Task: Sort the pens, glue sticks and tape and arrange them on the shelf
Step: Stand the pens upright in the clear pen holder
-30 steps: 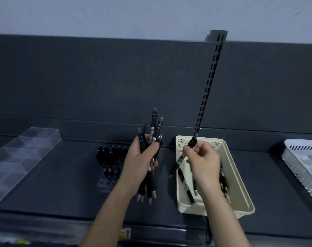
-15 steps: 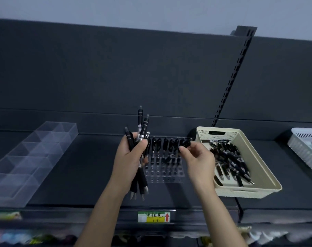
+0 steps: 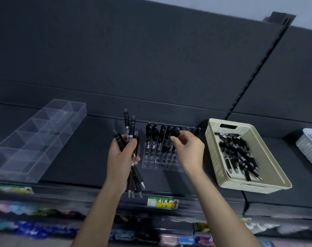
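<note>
My left hand [image 3: 122, 158] grips a bundle of black pens [image 3: 133, 175], tips down, just left of a clear pen rack [image 3: 160, 162]. Several black pens stand upright in the rack's back rows. My right hand [image 3: 189, 150] is over the rack, its fingertips pinched on the top of a black pen [image 3: 175, 133] standing there. To the right, a cream basket [image 3: 269, 184] holds several more black pens [image 3: 239, 154] lying loose.
A clear divided organizer [image 3: 35, 139] lies on the dark shelf [image 3: 84, 157] at the left. A white basket [image 3: 310, 147] shows at the right edge. A slotted upright [image 3: 255, 75] rises behind the cream basket. A price label [image 3: 160, 202] marks the shelf's front edge; blurred goods sit below.
My right hand carried a black pen from over the cream basket leftward to the rack. My view shifted, so the basket now sits further right. The left hand kept its bundle.
</note>
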